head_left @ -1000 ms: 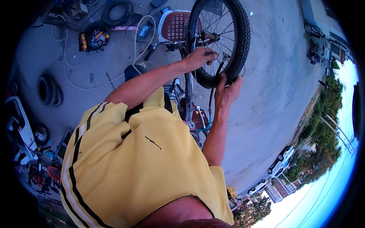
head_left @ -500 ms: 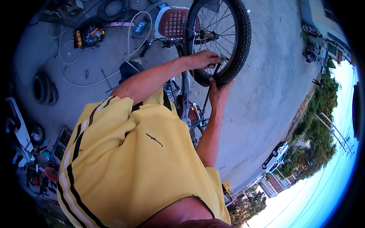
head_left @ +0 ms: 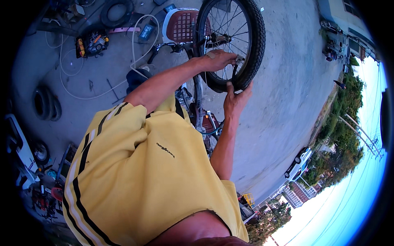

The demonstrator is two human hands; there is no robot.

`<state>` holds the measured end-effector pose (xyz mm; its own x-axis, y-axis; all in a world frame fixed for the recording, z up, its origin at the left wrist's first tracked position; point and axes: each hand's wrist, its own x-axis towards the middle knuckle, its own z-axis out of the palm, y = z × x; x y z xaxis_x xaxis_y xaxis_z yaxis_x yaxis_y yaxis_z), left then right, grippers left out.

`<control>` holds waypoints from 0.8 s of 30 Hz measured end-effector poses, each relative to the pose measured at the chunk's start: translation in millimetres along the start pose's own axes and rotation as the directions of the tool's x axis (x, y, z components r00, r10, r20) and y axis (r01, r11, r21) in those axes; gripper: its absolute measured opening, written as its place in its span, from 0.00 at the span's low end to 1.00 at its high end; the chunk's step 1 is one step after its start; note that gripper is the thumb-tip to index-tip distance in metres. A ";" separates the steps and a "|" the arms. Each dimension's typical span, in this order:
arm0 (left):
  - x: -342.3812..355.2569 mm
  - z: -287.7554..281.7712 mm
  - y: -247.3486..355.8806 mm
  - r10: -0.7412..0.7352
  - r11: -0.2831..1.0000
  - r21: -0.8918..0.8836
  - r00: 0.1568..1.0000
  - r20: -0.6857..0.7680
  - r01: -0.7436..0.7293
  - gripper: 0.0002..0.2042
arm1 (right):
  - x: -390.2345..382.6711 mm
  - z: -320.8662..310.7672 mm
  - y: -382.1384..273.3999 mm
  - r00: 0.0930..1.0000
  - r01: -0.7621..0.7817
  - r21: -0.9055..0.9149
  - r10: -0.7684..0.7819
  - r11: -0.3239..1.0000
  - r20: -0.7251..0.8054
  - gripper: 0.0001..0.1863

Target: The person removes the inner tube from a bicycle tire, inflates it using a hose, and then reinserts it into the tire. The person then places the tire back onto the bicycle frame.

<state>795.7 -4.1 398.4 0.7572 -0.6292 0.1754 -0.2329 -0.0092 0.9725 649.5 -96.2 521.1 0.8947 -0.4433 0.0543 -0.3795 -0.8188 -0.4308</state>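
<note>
A bicycle wheel with a black knobbly tyre (head_left: 259, 41) and thin spokes is raised in front of me. At its lower rim, my left hand (head_left: 219, 60) is closed, the fingertips pinched around something small that I cannot make out. Just below those fingertips, a short dark strip (head_left: 234, 73) crosses from the rim toward the tyre. My right hand (head_left: 237, 100) grips the bottom of the tyre, thumb on the near side and the other fingers partly hidden behind it. A brown basket (head_left: 182, 26) with a pale rim sits beside the wheel.
A pale hose (head_left: 134, 45) loops over the ground at the left. Near it lie a tool tray (head_left: 93, 44), a blue box (head_left: 146, 32), a loose tyre (head_left: 117, 13) and stacked tyres (head_left: 46, 102). A white car (head_left: 298, 164) stands far off at the right.
The view has shifted slightly, moving the wheel a little left in the picture. My left hand has turned a little at the rim. My right hand stays on the tyre.
</note>
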 end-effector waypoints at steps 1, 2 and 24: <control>-0.7 -0.4 1.7 0.010 1.000 0.028 1.000 0.009 -0.010 0.09 | 0.6 0.3 0.1 1.000 -0.020 -0.011 0.020 1.000 -0.015 0.41; -1.8 -0.9 3.4 0.019 0.998 0.055 1.000 0.018 -0.020 0.09 | 0.5 -0.2 0.4 0.999 -0.040 -0.022 0.039 0.999 -0.031 0.40; 5.3 0.4 2.2 -0.003 0.992 -0.124 0.976 -0.219 -0.025 0.12 | 9.6 2.6 -5.9 0.954 -0.290 0.253 0.256 0.923 0.158 0.47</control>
<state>798.9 -7.7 401.4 0.8730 -0.4438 0.2020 -0.1742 0.1031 0.9793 661.0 -94.7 521.9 0.7933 -0.5746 -0.2012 -0.5502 -0.5351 -0.6410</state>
